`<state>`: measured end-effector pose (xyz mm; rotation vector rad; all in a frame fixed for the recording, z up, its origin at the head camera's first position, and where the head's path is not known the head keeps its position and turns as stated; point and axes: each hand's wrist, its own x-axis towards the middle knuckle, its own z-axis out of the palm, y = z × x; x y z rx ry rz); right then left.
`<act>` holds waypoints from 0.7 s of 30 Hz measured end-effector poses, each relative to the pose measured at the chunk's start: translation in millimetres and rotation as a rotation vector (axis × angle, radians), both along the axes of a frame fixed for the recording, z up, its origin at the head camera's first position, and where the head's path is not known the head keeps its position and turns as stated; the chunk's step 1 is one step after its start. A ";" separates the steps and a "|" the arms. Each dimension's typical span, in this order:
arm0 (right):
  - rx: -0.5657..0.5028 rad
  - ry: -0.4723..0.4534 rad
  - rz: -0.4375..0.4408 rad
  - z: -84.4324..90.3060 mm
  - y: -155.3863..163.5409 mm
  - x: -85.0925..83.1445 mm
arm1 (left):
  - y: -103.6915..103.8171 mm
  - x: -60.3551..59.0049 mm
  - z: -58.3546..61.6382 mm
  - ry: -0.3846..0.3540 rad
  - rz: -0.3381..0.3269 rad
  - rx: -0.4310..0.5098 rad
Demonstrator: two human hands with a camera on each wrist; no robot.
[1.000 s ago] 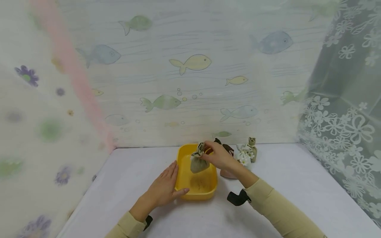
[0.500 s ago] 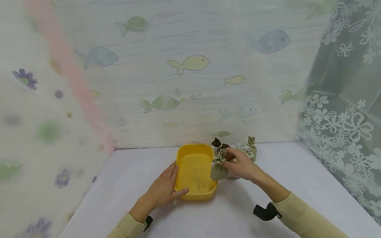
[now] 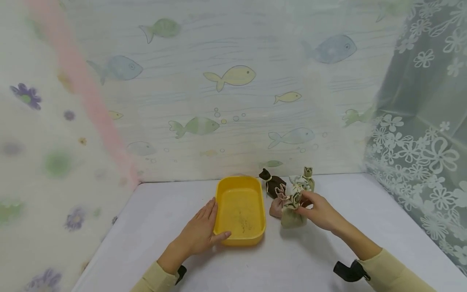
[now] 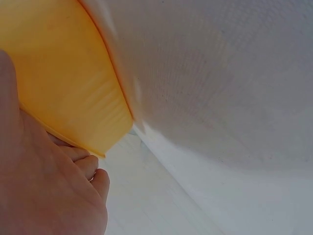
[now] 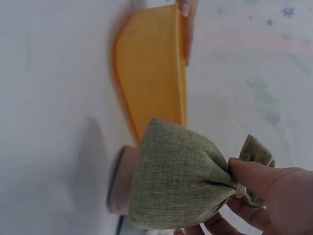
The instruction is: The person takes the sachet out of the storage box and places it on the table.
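A yellow plastic tub (image 3: 240, 238) stands on the white table, with only some dark specks on its floor. My left hand (image 3: 198, 231) rests along its left rim, fingers straight and thumb over the near corner. My right hand (image 3: 322, 211) pinches a grey-green cloth pouch (image 5: 178, 178) by its tied neck, just right of the tub. In the right wrist view the pouch hangs apart from the table, its shadow beside it. Close behind it are a pink pouch (image 3: 276, 208), a dark brown pouch (image 3: 275, 185), a white pouch (image 3: 297, 182) and an olive pouch (image 3: 309, 183).
A fish-print curtain (image 3: 233, 121) closes off the back of the table (image 3: 175, 194). Flowered sheets hang at the left (image 3: 54, 162) and right. The standing pouches crowd the space between the tub and my right hand's far side.
My right hand has carried the grey-green pouch from above the tub out over its right rim to the front of the other pouches. My left hand has stayed on the tub.
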<state>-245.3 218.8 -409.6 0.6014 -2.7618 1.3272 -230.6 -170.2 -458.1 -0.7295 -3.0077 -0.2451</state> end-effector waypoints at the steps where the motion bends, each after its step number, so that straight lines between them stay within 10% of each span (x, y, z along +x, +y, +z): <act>1: 0.004 0.002 0.000 -2.3 2.7 0.2 | 0.0 0.0 0.3 0.002 -0.002 0.000; 13: -0.004 -0.069 -0.001 -36.4 18.1 -5.4 | -2.1 -0.4 -3.0 -0.011 -0.004 0.020; 21: 0.016 -0.169 0.070 -12.3 43.7 -0.4 | -15.0 -3.3 8.6 -0.073 0.022 0.166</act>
